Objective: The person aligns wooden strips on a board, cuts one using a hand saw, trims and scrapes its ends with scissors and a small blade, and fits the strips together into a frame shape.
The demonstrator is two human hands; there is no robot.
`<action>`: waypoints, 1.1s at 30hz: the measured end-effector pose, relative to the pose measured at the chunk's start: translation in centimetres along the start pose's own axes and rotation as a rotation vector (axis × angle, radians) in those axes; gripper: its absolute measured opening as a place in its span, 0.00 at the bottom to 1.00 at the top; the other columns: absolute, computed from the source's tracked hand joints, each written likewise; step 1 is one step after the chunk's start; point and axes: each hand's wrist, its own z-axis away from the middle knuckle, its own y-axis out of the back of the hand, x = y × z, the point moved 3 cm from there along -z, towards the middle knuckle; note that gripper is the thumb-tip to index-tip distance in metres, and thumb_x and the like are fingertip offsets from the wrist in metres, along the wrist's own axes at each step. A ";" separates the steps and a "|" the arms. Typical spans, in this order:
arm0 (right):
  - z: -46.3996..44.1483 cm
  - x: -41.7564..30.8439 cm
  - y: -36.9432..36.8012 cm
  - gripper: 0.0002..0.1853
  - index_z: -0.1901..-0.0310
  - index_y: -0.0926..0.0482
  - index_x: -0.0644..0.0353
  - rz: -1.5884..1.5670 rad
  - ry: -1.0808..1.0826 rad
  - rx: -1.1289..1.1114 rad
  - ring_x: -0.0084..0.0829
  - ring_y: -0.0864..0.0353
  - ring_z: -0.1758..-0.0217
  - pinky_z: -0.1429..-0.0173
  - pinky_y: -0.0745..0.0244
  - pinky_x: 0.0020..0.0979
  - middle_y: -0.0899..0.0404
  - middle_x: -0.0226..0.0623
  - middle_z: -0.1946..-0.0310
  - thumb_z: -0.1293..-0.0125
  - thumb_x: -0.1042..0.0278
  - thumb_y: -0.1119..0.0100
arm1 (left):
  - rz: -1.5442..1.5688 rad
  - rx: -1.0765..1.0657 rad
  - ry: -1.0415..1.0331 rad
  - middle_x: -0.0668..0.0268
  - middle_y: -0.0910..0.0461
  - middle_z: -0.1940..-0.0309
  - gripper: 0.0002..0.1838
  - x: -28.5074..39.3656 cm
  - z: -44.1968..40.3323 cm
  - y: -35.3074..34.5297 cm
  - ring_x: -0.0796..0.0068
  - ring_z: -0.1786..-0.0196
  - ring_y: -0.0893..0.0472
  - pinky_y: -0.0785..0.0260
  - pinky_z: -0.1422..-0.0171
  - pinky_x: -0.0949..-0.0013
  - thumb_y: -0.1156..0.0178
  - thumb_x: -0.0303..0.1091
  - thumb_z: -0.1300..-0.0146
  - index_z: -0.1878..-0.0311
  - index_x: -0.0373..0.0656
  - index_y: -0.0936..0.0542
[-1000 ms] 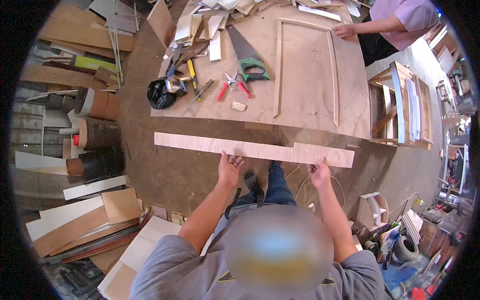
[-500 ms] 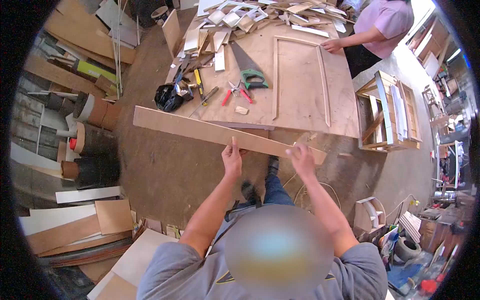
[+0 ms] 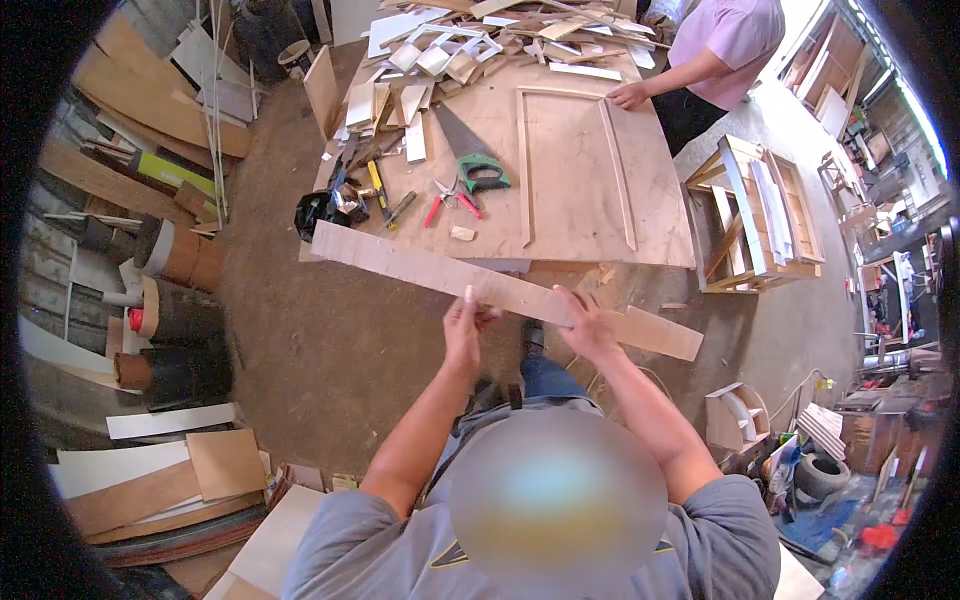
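A long, flat wooden board (image 3: 400,262) slants across in front of me, its left end by the front edge of the worktable (image 3: 660,225) and its right end lower. My left hand (image 3: 468,330) is closed on its lower edge near the middle, thumb on top. Further right, my right hand (image 3: 590,325) is closed over the board, fingers across its upper face. On the table beyond lie a handsaw (image 3: 462,135) with a green handle, red-handled pliers (image 3: 455,200), a screwdriver (image 3: 401,210), a yellow-handled tool (image 3: 377,187) and a small wood block (image 3: 463,233).
Thin wooden strips (image 3: 526,180) form a frame on the table, with another person's hand (image 3: 628,95) at its corner. Offcuts (image 3: 470,50) are heaped behind. A wooden stand (image 3: 750,215) is at right; boards (image 3: 140,490) and rolls (image 3: 185,250) are at left.
The board has shifted right and turned more of its face upward. My right hand now grips it further from its right end. The view has shifted slightly.
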 end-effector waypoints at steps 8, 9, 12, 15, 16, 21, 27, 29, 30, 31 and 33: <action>-3.7 5.1 2.3 0.41 0.25 0.28 0.38 0.102 -0.059 -0.025 0.47 0.21 0.37 0.32 0.24 0.48 0.21 0.41 0.43 0.42 0.58 0.25 | 0.172 0.203 -0.084 0.66 0.16 0.53 0.25 7.0 -5.2 0.4 0.67 0.58 0.16 0.24 0.52 0.64 0.53 0.57 0.17 0.36 0.46 0.27; -4.3 6.1 2.4 0.41 0.25 0.28 0.38 0.107 -0.044 -0.039 0.47 0.21 0.37 0.32 0.24 0.48 0.21 0.41 0.43 0.43 0.58 0.24 | 0.164 0.278 -0.096 0.66 0.17 0.53 0.25 7.6 -6.1 0.3 0.68 0.59 0.16 0.24 0.52 0.64 0.53 0.57 0.17 0.36 0.47 0.27; -6.3 9.0 2.4 0.42 0.26 0.28 0.38 0.121 -0.006 -0.069 0.47 0.20 0.38 0.34 0.24 0.48 0.20 0.40 0.43 0.44 0.58 0.23 | 0.136 0.416 -0.146 0.66 0.17 0.53 0.24 9.4 -10.0 0.5 0.71 0.60 0.17 0.24 0.53 0.66 0.51 0.58 0.18 0.36 0.48 0.26; -7.4 12.1 3.3 0.41 0.28 0.26 0.42 0.135 0.004 -0.079 0.46 0.19 0.41 0.38 0.23 0.47 0.18 0.38 0.47 0.47 0.62 0.23 | 0.143 0.431 -0.168 0.69 0.17 0.53 0.20 9.5 -14.5 1.1 0.75 0.59 0.17 0.21 0.56 0.66 0.43 0.54 0.20 0.38 0.51 0.24; -7.5 13.1 3.7 0.41 0.28 0.26 0.42 0.133 -0.011 -0.080 0.46 0.19 0.41 0.38 0.22 0.47 0.17 0.38 0.47 0.47 0.61 0.23 | 0.125 0.428 -0.172 0.70 0.17 0.53 0.19 9.4 -15.7 0.2 0.76 0.58 0.17 0.21 0.56 0.65 0.42 0.53 0.20 0.39 0.50 0.24; -6.5 18.7 4.6 0.40 0.30 0.24 0.44 0.075 -0.078 -0.032 0.48 0.19 0.43 0.40 0.22 0.49 0.17 0.41 0.48 0.48 0.59 0.23 | 0.059 0.294 -0.157 0.69 0.16 0.52 0.19 8.2 -20.4 -5.9 0.74 0.53 0.14 0.18 0.52 0.65 0.42 0.52 0.20 0.40 0.49 0.22; -4.0 22.0 5.3 0.42 0.30 0.25 0.46 0.027 -0.206 -0.044 0.51 0.17 0.45 0.44 0.19 0.50 0.18 0.46 0.50 0.49 0.58 0.21 | 0.040 0.307 -0.125 0.69 0.16 0.57 0.19 6.6 -23.9 -13.4 0.78 0.60 0.16 0.24 0.62 0.70 0.41 0.55 0.22 0.45 0.48 0.21; -2.9 23.0 4.4 0.43 0.30 0.25 0.46 0.008 -0.256 -0.085 0.52 0.17 0.45 0.44 0.19 0.50 0.18 0.47 0.51 0.50 0.57 0.21 | -0.030 0.282 -0.099 0.69 0.16 0.59 0.19 6.1 -25.0 -13.8 0.80 0.64 0.17 0.28 0.67 0.71 0.42 0.56 0.21 0.48 0.48 0.21; -2.4 23.2 4.0 0.43 0.29 0.26 0.46 -0.002 -0.265 -0.080 0.52 0.17 0.45 0.44 0.19 0.50 0.18 0.47 0.51 0.50 0.57 0.21 | -0.045 0.273 -0.089 0.69 0.16 0.60 0.19 6.2 -25.3 -14.4 0.80 0.65 0.18 0.31 0.69 0.71 0.42 0.56 0.21 0.49 0.48 0.21; -1.9 23.3 3.5 0.43 0.29 0.26 0.46 -0.013 -0.275 -0.072 0.52 0.17 0.45 0.44 0.19 0.49 0.18 0.48 0.51 0.51 0.57 0.20 | -0.060 0.262 -0.081 0.69 0.16 0.61 0.19 6.3 -25.6 -15.2 0.81 0.66 0.19 0.33 0.71 0.71 0.42 0.56 0.21 0.49 0.48 0.21; -1.6 23.2 2.5 0.43 0.29 0.27 0.46 -0.043 -0.300 -0.070 0.53 0.17 0.45 0.44 0.19 0.49 0.18 0.48 0.50 0.50 0.56 0.20 | -0.075 0.224 -0.054 0.68 0.16 0.61 0.21 6.3 -26.5 -15.6 0.80 0.66 0.19 0.33 0.70 0.71 0.43 0.57 0.21 0.46 0.48 0.22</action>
